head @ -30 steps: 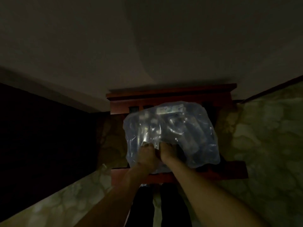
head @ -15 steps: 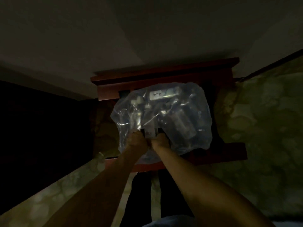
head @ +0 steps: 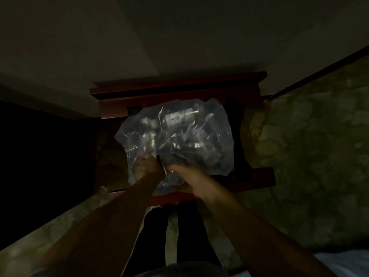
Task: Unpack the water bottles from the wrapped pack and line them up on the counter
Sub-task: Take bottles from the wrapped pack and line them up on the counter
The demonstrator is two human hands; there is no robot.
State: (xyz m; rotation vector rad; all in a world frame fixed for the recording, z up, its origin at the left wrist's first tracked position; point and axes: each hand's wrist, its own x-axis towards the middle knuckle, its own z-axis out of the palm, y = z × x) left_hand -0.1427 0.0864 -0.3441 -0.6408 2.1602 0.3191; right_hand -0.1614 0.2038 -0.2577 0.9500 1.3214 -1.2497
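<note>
A: Where is the wrapped pack (head: 179, 136) at this moment?

B: It lies on a dark red wooden stand (head: 179, 90), in the middle of the scene. The clear plastic is crumpled and shiny. Through it I can see some bottles (head: 151, 134), but the light is poor and I cannot count them. A white label (head: 175, 118) shows on the far side of the pack.

A: And the left hand (head: 146, 165)?

B: It is closed into a fist on the plastic, at the near left corner of the pack. It grips a bunch of the wrap.

A: What about the right hand (head: 191, 177)?

B: It is at the near edge of the pack, just right of the left hand, with the fingers curled into the plastic. It is blurred, so I cannot tell if it grips only the wrap or also a bottle under it.

A: What is around the stand?

B: A marbled greenish floor (head: 309, 156) on the right and near side, and a pale wall (head: 179, 37) on the far side. The person's dark legs (head: 171, 232) are below the stand's near edge.
</note>
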